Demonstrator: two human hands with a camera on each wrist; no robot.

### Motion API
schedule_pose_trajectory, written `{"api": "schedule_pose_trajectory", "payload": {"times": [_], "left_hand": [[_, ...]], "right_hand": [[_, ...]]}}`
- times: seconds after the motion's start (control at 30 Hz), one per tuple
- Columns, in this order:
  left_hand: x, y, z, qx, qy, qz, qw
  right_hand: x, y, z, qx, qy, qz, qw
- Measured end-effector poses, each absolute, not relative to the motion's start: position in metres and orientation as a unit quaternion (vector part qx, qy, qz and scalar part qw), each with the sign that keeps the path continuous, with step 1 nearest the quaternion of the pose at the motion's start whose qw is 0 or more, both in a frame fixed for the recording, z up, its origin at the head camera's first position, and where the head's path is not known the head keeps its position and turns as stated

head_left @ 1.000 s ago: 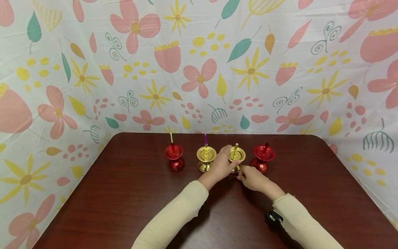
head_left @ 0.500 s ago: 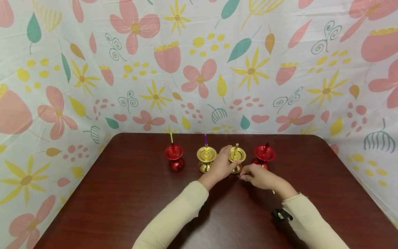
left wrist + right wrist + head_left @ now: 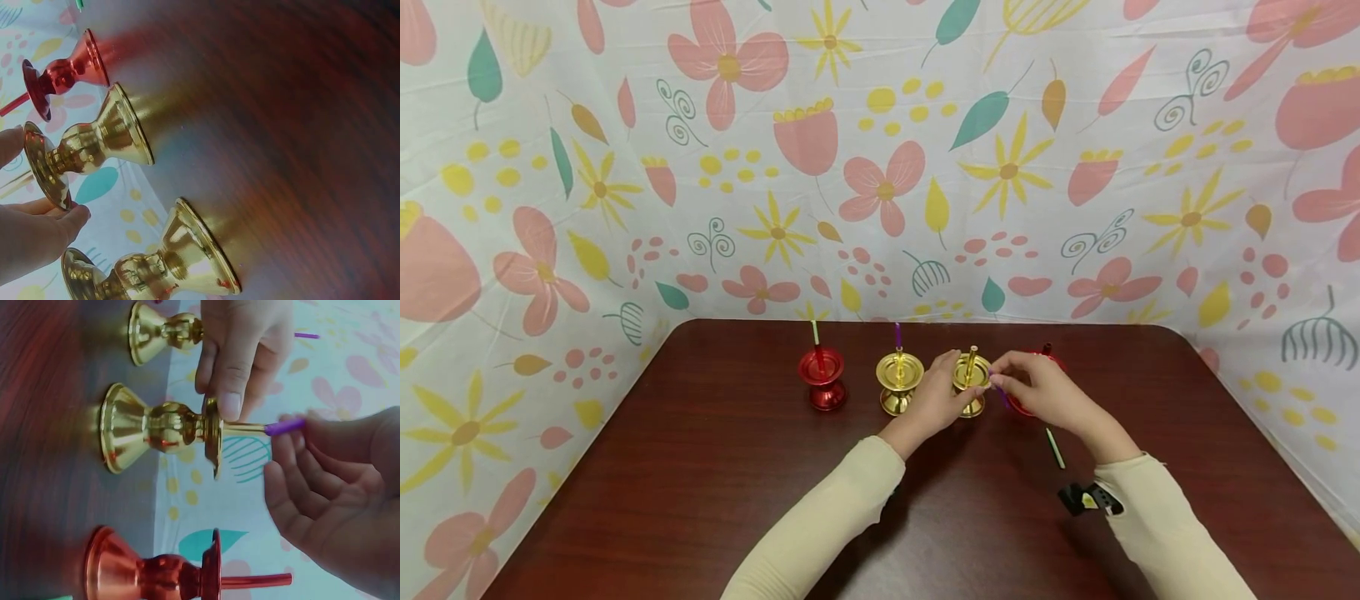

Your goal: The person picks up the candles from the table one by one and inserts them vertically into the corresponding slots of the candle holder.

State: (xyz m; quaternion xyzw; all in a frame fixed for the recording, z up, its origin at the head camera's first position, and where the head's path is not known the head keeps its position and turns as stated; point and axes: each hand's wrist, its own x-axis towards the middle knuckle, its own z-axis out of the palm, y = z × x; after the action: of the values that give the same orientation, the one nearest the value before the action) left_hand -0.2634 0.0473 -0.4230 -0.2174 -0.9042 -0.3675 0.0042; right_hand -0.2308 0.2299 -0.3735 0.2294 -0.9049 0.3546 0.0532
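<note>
Raised from the table (image 3: pixel 940 542) since the earlier frame, our right hand (image 3: pixel 1051 394) pinches a purple candle (image 3: pixel 286 427) right of centre, close to a gold holder (image 3: pixel 172 427); we cannot tell whether it enters the tube (image 3: pixel 245 429). Our left hand (image 3: pixel 934 400) grips that holder by its dish (image 3: pixel 214 450), fingers and thumb about the rim. Below, a pale green candle (image 3: pixel 1056 448) lies flat.

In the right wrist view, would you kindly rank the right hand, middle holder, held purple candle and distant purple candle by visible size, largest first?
Right hand
Middle holder
Held purple candle
Distant purple candle
</note>
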Motion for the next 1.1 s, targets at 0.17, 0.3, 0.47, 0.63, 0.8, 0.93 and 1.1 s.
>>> {"api": "schedule_pose_trajectory", "payload": {"times": [0.17, 0.3, 0.47, 0.63, 0.8, 0.93, 1.1], "left_hand": [[-0.264, 0.047, -0.423, -0.219, -0.904, -0.368, 0.002], [-0.263, 0.047, -0.423, -0.216, -0.903, -0.370, -0.004], [-0.264, 0.047, -0.423, -0.215, -0.903, -0.371, -0.005], [-0.264, 0.048, -0.423, -0.217, -0.904, -0.370, -0.003], [-0.263, 0.047, -0.423, -0.217, -0.902, -0.372, -0.003], [-0.262, 0.047, -0.423, -0.220, -0.901, -0.373, -0.002], [-0.262, 0.047, -0.423, -0.222, -0.901, -0.374, 0.003]], "right_hand": [[-0.237, 0.225, -0.371, 0.188, -0.890, 0.400, 0.110], [-0.242, 0.220, -0.368, 0.164, -0.874, 0.439, 0.127], [-0.248, 0.212, -0.366, 0.148, -0.857, 0.473, 0.139], [-0.259, 0.206, -0.368, 0.144, -0.833, 0.504, 0.175], [-0.266, 0.203, -0.373, 0.142, -0.820, 0.522, 0.187], [-0.267, 0.202, -0.376, 0.151, -0.820, 0.519, 0.187], [-0.269, 0.199, -0.378, 0.167, -0.823, 0.502, 0.207]]}}
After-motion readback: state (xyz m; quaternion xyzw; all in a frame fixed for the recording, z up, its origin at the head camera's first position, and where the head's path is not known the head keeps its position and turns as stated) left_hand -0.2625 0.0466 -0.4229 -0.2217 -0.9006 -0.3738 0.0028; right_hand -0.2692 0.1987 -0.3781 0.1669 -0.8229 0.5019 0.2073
